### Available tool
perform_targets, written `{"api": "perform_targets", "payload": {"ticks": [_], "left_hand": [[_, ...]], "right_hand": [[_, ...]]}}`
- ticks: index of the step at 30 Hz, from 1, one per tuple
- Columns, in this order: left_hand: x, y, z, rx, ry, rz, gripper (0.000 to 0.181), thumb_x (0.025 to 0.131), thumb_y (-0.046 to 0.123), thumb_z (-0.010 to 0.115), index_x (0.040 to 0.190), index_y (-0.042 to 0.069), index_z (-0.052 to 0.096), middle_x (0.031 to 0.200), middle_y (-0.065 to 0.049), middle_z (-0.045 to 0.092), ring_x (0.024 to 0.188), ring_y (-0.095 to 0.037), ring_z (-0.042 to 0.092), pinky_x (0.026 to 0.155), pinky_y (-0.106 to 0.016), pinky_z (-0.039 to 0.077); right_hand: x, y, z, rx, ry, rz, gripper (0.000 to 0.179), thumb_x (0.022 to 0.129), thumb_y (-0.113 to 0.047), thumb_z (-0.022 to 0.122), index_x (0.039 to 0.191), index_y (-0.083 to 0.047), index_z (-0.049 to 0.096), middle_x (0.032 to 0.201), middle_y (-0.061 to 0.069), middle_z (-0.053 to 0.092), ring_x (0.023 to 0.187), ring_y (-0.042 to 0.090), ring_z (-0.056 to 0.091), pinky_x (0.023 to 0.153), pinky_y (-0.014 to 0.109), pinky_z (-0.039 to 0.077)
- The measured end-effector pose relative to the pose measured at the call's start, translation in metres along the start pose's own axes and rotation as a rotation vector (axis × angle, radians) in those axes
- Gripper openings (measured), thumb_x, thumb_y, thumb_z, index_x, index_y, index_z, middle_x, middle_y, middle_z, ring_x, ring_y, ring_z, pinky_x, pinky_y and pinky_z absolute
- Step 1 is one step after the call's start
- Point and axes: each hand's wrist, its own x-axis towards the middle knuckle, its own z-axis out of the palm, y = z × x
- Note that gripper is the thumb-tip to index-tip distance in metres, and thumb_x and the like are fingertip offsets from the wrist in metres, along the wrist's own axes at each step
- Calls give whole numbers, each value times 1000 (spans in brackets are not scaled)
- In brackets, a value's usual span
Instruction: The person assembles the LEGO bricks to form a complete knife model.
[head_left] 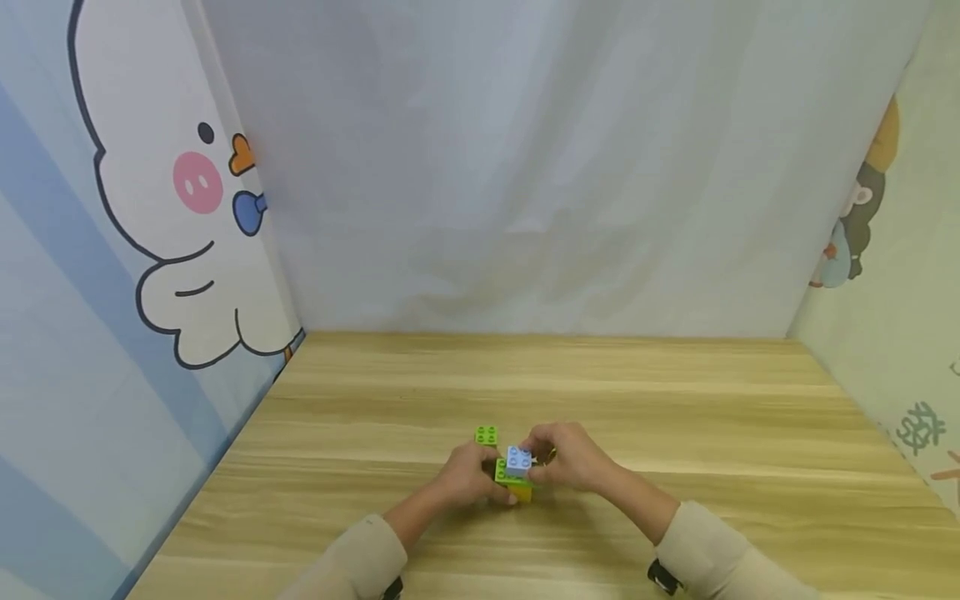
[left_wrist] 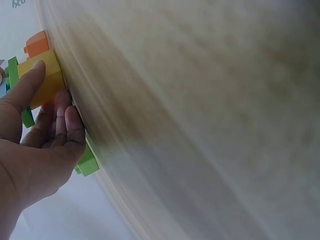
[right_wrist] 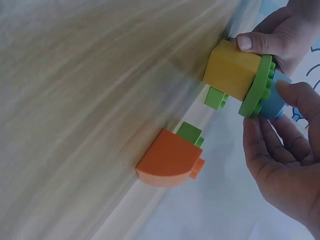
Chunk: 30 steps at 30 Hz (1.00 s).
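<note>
A yellow block stands on the table, topped by a thin green plate. My left hand grips this block from the left, its thumb on the near face in the left wrist view. On top of the green plate is a light blue brick with studs. From the right, my right hand pinches that blue brick between thumb and fingers; whether it is fully pressed onto the plate I cannot tell.
Behind my left hand a small green brick rests on the wooden table. An orange brick with a curved side and another green brick lie near the right hand. A grey curtain hangs behind the table.
</note>
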Motion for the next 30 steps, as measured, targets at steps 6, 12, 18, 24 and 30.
{"api": "perform_targets", "payload": {"ticks": [6, 12, 18, 24, 30], "left_hand": [[1, -5, 0, 13, -7, 18, 31, 63, 14, 85, 87, 9, 67, 82, 5, 58, 80, -15, 50, 77, -36, 42], [1, -8, -5, -67, -39, 37, 51, 65, 14, 84, 110, 1, 63, 89, 2, 61, 81, -15, 55, 74, -33, 47], [-1, -6, -10, -141, -14, 95, 45, 70, 10, 80, 109, -3, 63, 88, -1, 63, 80, -17, 59, 72, -31, 50], [-3, -4, -9, -170, 12, 71, 39, 70, 8, 81, 104, -3, 64, 84, -1, 62, 77, -17, 58, 68, -31, 50], [-2, -2, -6, -162, 36, 66, 39, 68, 8, 82, 101, -3, 66, 81, -2, 61, 72, -16, 56, 64, -29, 49]], "right_hand": [[-2, 6, 5, -12, -4, -58, 29, 78, -4, 70, 106, -4, 63, 86, -3, 62, 77, 15, 59, 68, 28, 51], [-2, 7, 5, -10, -13, -91, 30, 81, -4, 69, 110, -1, 64, 96, 2, 64, 82, 17, 60, 72, 31, 52], [-2, 4, 5, 6, -13, -98, 29, 82, -5, 70, 109, 2, 64, 98, 6, 64, 83, 18, 60, 73, 29, 52], [-3, 3, 4, 3, -22, -107, 27, 86, -12, 68, 109, 3, 64, 94, 3, 62, 82, 15, 59, 72, 24, 50], [-4, 3, 2, -45, -17, -93, 26, 84, -15, 70, 105, 1, 66, 90, 0, 62, 80, 14, 58, 71, 26, 50]]}}
